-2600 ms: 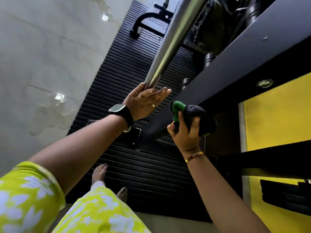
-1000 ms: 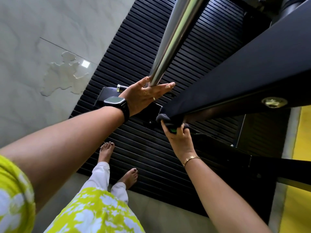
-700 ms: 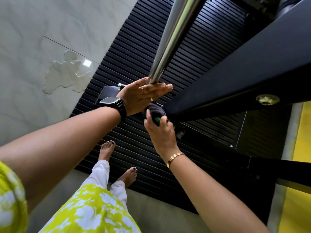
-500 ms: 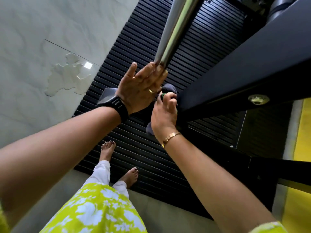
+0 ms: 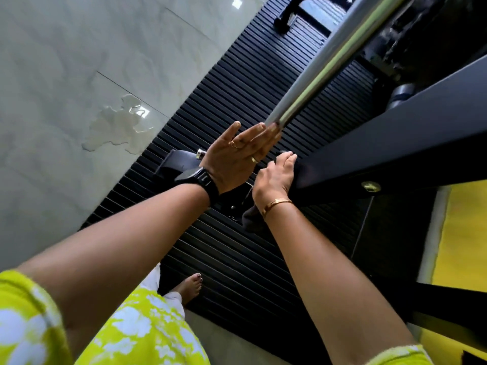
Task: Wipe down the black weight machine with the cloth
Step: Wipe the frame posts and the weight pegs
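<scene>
Mid-wipe: right hand [image 5: 274,177] grips dark cloth [image 5: 251,219] on black metal beam [image 5: 395,143] end, left hand [image 5: 238,159] flat against round steel bar [image 5: 329,61]; next, stroke along beam.

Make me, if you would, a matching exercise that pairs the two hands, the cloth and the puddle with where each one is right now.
Things:
1 left hand
2 right hand
3 cloth
4 puddle

Places:
A on the pale floor tiles
B straight fingers against the end of the steel bar
C one end dangling beneath the right hand
D curled over the end of the black beam

Pairs: 1-B, 2-D, 3-C, 4-A
</scene>
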Available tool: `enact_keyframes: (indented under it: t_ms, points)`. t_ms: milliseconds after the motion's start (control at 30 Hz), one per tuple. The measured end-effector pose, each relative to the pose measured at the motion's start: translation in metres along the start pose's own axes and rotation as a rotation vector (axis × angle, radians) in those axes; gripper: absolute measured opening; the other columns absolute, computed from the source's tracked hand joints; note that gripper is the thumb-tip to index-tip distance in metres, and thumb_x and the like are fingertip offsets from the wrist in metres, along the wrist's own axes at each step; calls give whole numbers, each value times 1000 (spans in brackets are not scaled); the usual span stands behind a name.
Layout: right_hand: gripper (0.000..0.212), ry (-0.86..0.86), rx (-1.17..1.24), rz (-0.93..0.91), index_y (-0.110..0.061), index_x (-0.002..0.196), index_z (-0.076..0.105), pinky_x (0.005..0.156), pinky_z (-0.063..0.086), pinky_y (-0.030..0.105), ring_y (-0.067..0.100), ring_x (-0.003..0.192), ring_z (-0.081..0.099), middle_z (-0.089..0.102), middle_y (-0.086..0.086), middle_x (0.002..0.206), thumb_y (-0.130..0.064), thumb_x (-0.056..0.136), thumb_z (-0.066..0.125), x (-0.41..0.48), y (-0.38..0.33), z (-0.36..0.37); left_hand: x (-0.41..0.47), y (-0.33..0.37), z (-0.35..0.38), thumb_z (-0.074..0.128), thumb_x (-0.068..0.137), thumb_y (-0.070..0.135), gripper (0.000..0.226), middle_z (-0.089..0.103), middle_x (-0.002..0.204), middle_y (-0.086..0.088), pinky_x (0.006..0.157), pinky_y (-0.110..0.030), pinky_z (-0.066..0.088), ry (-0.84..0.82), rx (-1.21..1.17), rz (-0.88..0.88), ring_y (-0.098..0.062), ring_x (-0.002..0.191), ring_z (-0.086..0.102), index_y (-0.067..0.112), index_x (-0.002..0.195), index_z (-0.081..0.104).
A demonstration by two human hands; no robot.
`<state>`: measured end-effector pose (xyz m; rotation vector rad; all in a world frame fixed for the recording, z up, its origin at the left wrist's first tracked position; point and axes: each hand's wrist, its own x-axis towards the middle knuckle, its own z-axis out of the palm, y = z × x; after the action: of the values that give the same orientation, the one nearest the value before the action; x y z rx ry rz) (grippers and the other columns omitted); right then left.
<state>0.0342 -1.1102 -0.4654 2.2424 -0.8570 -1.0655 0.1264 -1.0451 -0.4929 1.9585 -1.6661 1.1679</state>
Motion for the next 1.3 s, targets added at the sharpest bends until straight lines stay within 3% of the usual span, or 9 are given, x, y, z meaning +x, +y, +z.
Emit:
enact_keyframes:
  t_ms: [200,367,500,600,733,900,1133,1233,1300]
  points:
    - [44,60,-42,-1,-13,140,48,114,9,58,46,138,18,42,15,144,-26,99,37,-55,50,-39,60,-7,-31,37,92,23,74,23,151,-1,118,-44,-10,71,102,-24,-25,147,-20,8,155,1]
    - [40,180,-81,8,-13,127,57,112,18,58,44,131,25,48,15,133,-30,93,46,-108,98,-74,112,-25,-66,46,89,29,83,9,159,-6,117,-46,-13,115,179,-76,-26,147,-21,9,154,0]
    - [39,235,-73,54,-14,124,59,112,15,58,41,130,26,50,12,130,-30,93,43,-140,133,-104,146,-40,-94,45,87,27,72,24,153,0,117,-45,-10,125,113,-55,-23,149,-8,13,154,19]
    - [39,298,-77,70,-16,125,58,112,13,59,41,130,25,47,11,132,-30,92,43,-165,160,-124,168,-45,-119,41,84,28,73,21,153,-3,117,-45,-7,98,93,-67,-24,145,7,12,152,20]
    - [39,420,-42,124,-16,127,59,111,15,56,39,131,22,39,8,140,-28,94,42,-206,194,-152,203,-52,-155,47,84,24,78,21,156,-6,117,-43,-6,98,107,-122,-24,148,7,9,153,16]
    - [41,562,-33,264,-17,131,56,111,16,56,40,136,20,36,7,145,-24,98,33,-247,245,-194,259,-72,-200,49,81,24,70,39,153,-6,117,-43,6,160,88,-90,-21,141,33,9,148,36]
    - [39,643,-68,409,-16,126,61,102,1,61,42,132,23,45,7,138,-26,95,39,-281,295,-239,331,-105,-247,50,87,25,66,37,154,-9,115,-48,15,326,24,-53,-24,143,30,6,148,35]
    - [39,694,-66,503,-13,125,61,108,7,60,41,133,22,43,9,139,-23,92,43,-297,321,-261,362,-118,-259,55,83,22,70,36,154,-10,117,-49,12,390,-45,-36,-25,143,32,5,148,34]
    - [37,789,-60,580,-12,111,68,104,11,56,41,129,30,50,9,129,-20,84,44,-309,337,-276,385,-123,-269,54,80,19,71,37,153,-10,119,-47,5,437,-84,-22,-24,142,29,5,147,37]
